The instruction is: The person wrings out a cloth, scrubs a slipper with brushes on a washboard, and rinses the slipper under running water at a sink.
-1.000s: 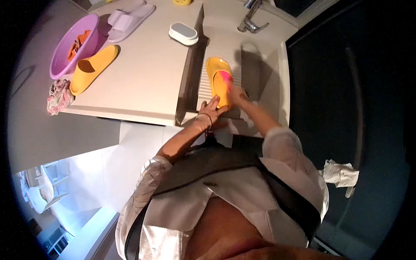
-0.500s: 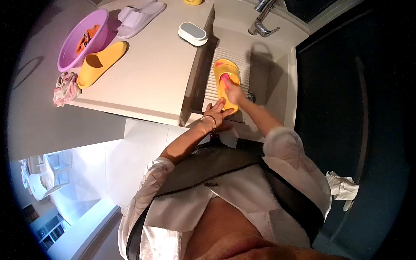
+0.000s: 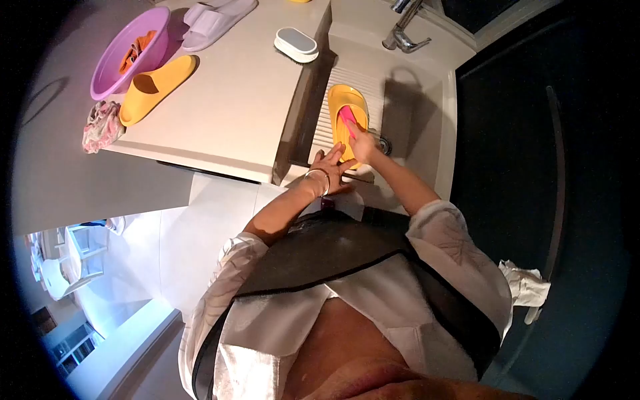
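A yellow slipper (image 3: 346, 94) lies on the ribbed washboard (image 3: 323, 133) in the sink, toe toward the tap. My right hand (image 3: 364, 145) is closed round a pink brush (image 3: 347, 115), whose far end is inside the slipper's foot opening; its bristles are hidden. At the heel, my left hand (image 3: 328, 168) grips the slipper's edge with its fingers, holding it against the board. On the counter to the left rests a second yellow slipper (image 3: 160, 87), beside a purple basin (image 3: 107, 70) with an orange cloth (image 3: 138, 52) in it.
A white-and-grey scrubbing brush (image 3: 297, 44) sits near the counter's sink edge. Lilac slippers (image 3: 217, 25) lie at the back, and a crumpled pink-and-white cloth (image 3: 103, 127) at the left corner. The chrome tap (image 3: 405, 37) overhangs the sink (image 3: 437, 127).
The pink brush has shifted slightly inside the slipper, and more of it shows now. My left hand stays at the heel. The view has tilted a little.
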The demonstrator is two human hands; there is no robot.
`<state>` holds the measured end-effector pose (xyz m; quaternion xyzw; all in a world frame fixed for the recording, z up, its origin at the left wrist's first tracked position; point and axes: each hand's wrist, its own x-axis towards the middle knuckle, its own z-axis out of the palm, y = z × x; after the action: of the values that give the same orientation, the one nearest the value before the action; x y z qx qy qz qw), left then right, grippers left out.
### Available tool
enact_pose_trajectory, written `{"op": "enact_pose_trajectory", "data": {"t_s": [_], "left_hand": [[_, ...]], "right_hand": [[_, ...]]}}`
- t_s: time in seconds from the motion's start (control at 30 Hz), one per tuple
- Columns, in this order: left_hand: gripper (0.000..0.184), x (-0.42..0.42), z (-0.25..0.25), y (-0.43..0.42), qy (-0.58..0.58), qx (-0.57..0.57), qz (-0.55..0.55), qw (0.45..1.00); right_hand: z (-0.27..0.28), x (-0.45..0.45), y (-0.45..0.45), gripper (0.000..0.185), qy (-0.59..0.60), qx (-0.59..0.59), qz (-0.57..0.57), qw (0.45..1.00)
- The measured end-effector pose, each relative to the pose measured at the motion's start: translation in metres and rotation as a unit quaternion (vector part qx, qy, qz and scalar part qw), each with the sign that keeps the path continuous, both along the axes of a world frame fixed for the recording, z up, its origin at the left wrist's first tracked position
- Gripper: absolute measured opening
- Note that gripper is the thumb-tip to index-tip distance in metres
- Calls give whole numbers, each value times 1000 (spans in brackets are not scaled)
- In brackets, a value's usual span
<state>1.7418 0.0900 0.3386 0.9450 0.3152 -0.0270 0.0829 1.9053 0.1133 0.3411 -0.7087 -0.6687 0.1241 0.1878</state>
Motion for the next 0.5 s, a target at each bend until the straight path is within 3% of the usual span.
{"op": "enact_pose_trajectory", "data": {"t_s": [0.13, 0.2, 0.27, 0.33, 0.37, 0.4, 0.43, 0.5], "left_hand": [[68, -12, -1, -1, -11, 12, 0, 1000], [67, -10, -4, -7, -24, 11, 13, 1000], [67, -14, -13, -15, -56, 7, 29, 998], [68, -31, -49, -31, -140, 7, 26, 990], [68, -36, -60, -38, -164, 20, 20, 986], [68, -39, -62, -44, -184, 36, 7, 982], [71, -42, -34, -51, -59, -5, -16, 998], [76, -52, -37, -63, -45, 4, -13, 999]], "right_hand": [[0, -4, -73, 53, 90, -22, 63, 994], [-5, 2, -95, 51, 12, -93, 48, 994], [-44, 40, -98, 47, -164, -133, 128, 969], [-34, 14, -95, 48, -90, -40, 137, 986], [-57, 10, -69, 50, -87, 88, 217, 968], [-81, 8, -42, 53, -109, 236, 290, 921], [-104, 6, -15, 56, -143, 374, 329, 855], [-54, -38, -16, 55, -134, 156, 188, 961]]}}
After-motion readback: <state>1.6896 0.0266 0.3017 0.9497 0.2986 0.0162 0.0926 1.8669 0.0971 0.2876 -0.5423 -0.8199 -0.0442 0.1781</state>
